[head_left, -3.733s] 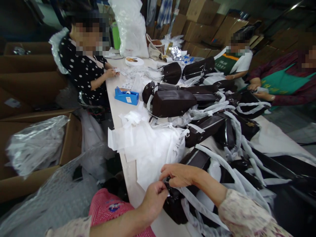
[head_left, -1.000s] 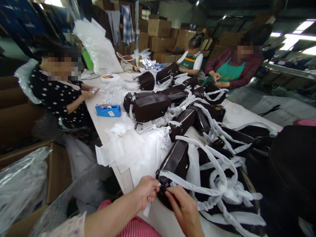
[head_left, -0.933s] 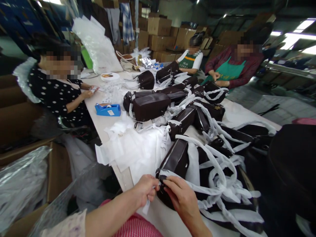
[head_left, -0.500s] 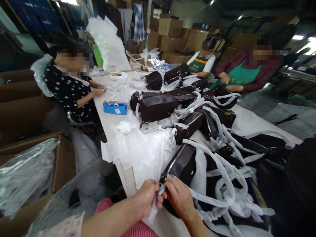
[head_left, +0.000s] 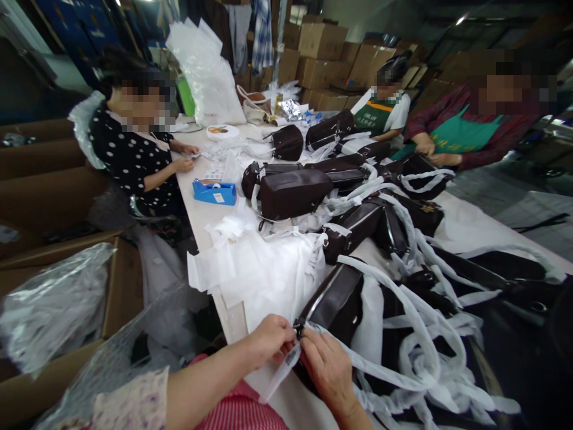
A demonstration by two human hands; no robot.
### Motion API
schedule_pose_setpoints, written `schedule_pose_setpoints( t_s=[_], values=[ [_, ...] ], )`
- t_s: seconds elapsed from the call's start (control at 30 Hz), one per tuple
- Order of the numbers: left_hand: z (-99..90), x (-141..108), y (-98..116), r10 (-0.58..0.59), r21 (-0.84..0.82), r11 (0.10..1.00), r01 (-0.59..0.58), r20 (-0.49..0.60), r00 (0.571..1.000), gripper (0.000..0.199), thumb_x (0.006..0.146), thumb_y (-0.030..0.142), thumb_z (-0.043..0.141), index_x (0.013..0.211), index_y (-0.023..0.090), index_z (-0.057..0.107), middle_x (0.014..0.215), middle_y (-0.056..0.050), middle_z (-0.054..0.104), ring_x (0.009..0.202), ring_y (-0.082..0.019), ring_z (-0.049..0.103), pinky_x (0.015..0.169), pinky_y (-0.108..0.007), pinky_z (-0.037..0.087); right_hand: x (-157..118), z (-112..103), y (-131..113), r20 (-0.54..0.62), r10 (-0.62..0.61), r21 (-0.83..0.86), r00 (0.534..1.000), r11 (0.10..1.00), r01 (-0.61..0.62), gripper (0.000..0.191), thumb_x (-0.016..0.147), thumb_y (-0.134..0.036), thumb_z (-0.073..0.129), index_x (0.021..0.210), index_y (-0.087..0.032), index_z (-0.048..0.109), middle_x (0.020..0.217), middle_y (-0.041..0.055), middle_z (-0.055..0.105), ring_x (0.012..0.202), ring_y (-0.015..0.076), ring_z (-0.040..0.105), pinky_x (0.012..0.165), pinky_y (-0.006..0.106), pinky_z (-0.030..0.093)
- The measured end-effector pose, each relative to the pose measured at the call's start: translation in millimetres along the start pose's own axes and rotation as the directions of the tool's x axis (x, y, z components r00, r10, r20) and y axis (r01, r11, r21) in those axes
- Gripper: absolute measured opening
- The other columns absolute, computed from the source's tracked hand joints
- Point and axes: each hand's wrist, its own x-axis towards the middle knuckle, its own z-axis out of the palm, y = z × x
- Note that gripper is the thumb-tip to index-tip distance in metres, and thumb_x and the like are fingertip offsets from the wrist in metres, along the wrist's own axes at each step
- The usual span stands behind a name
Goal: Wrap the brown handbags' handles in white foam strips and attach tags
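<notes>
A dark brown bag (head_left: 333, 298) with a metal zip lies at the near edge of the table, its end between my hands. My left hand (head_left: 273, 341) is closed in a pinch at the bag's metal fitting, beside a strip of white wrapping (head_left: 282, 373) that hangs down. What its fingertips hold is too small to tell. My right hand (head_left: 328, 363) is closed on the same end of the bag, its fingers bent over the wrapped strap. White-wrapped straps (head_left: 416, 352) loop over the bag to the right.
White tissue sheets (head_left: 259, 272) lie left of the bag. Beyond are a blue tape dispenser (head_left: 215, 192) and more dark bags (head_left: 295, 192). Three people work around the table (head_left: 197, 224). An open carton (head_left: 123, 286) with clear plastic stands at the left.
The view has shifted slightly, so the scene sits further right. My left hand's fingers have moved up at the fitting, and the white strip hangs more freely below them.
</notes>
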Motion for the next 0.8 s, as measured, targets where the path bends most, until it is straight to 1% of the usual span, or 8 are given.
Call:
schedule_pose_setpoints(
  t_s=[0.07,0.17,0.23,0.3,0.4,0.5,0.67,0.8],
  values=[
    [-2.1,1,4,0.123,0.244,0.963,-0.113,-0.027,0.992,0.016,0.072,0.018,0.052,0.056,0.018,0.05,0.052,0.001,0.05,0.052,-0.014,0.048,0.058,-0.026,0.037,0,1,0,0.07,-0.016,0.01,0.997,1.0,0.015,0.015,0.092,-0.017,0.047,0.091,-0.02,0.061,0.094,0.0054,0.072,0.069,0.0189,0.061,0.065,0.033,0.043],
    [-1.4,-1,10,0.383,0.587,0.757,-0.288,-0.04,0.923,0.019,0.074,0.015,0.05,0.056,0.02,0.048,0.059,-0.002,0.051,0.066,-0.019,0.053,0.07,-0.031,0.038,5,2,0,0.168,0.015,0.053,0.986,0.998,-0.025,0.019,0.094,-0.017,0.044,0.085,-0.02,0.061,0.091,0.0046,0.07,0.07,0.0176,0.058,0.065,0.031,0.041],
    [-0.2,-4,12,0.475,0.677,0.663,-0.319,-0.052,0.878,0.019,0.077,0.016,0.048,0.059,0.021,0.048,0.064,-0.004,0.053,0.072,-0.022,0.055,0.074,-0.032,0.037,13,2,0,0.216,0.053,0.088,0.975,0.993,-0.073,0.02,0.094,-0.018,0.044,0.081,-0.019,0.059,0.083,0.0039,0.067,0.07,0.017,0.056,0.064,0.029,0.039],
    [-0.6,-7,13,0.498,0.728,0.613,-0.306,-0.056,0.865,0.022,0.08,0.016,0.043,0.059,0.021,0.047,0.064,-0.005,0.054,0.071,-0.022,0.055,0.072,-0.032,0.037,21,3,1,0.261,0.061,0.115,0.963,0.989,-0.094,0.018,0.093,-0.019,0.047,0.079,-0.019,0.058,0.076,0.0021,0.064,0.068,0.0161,0.055,0.061,0.028,0.037],
    [-5.5,-10,11,0.426,0.707,0.655,-0.267,-0.054,0.903,0.022,0.078,0.017,0.043,0.057,0.02,0.048,0.062,-0.003,0.053,0.066,-0.019,0.054,0.067,-0.03,0.037,29,7,1,0.305,0.064,0.126,0.95,0.986,-0.107,0.017,0.091,-0.018,0.05,0.075,-0.02,0.056,0.071,-0.0001,0.06,0.063,0.0148,0.054,0.057,0.027,0.034],
    [-12.1,-11,2,0.413,0.632,0.707,-0.318,-0.003,0.911,0.004,0.068,0.015,0.052,0.067,0.019,0.054,0.067,-0.001,0.056,0.066,-0.016,0.053,0.064,-0.027,0.038,29,13,1,0.345,0.106,0.146,0.933,0.975,-0.165,0.013,0.088,-0.018,0.054,0.075,-0.02,0.055,0.071,-0.0002,0.06,0.064,0.0151,0.056,0.056,0.027,0.034],
    [-16.4,-8,-15,0.357,0.388,0.864,-0.32,-0.025,0.934,0.019,0.071,0.012,0.042,0.082,0.018,0.056,0.066,0.002,0.054,0.056,-0.012,0.053,0.053,-0.022,0.041,24,18,5,0.39,0.202,0.205,0.899,0.932,-0.298,0.015,0.085,-0.029,0.06,0.078,-0.021,0.051,0.07,-0.0005,0.059,0.065,0.017,0.058,0.058,0.027,0.037],
    [-17.7,-5,-21,0.384,0.305,0.882,-0.36,-0.02,0.923,0.017,0.074,0.015,0.04,0.08,0.017,0.056,0.062,0.003,0.051,0.053,-0.012,0.052,0.047,-0.021,0.04,24,17,8,0.432,0.272,0.26,0.86,0.875,-0.408,0.018,0.082,-0.031,0.065,0.089,-0.022,0.051,0.077,-0.0007,0.063,0.07,0.0186,0.062,0.062,0.028,0.042]
  ],
)
